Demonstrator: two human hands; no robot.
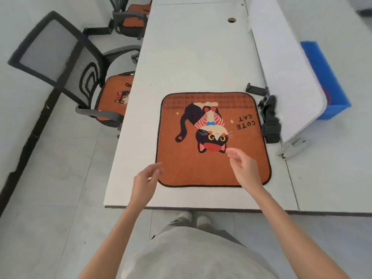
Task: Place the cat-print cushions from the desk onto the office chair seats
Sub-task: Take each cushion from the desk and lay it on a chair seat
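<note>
Left hand hovers at the near-left corner of the cushion, fingers loosely spread, gripping nothing. Right hand is above the cushion's near half, fingers apart, empty. Cushion lies flat on the white desk, cat print upside down. Near chair at left has a second cushion on its seat; far chair has a third cushion. Black clamp just right of the desk cushion.

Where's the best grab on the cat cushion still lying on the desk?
Probably the two near corners. The cushion lies flat on the desk, its near edge close to the desk's front edge, so fingers can slide under from the person's side. The left hand and right hand hover open there.
</note>
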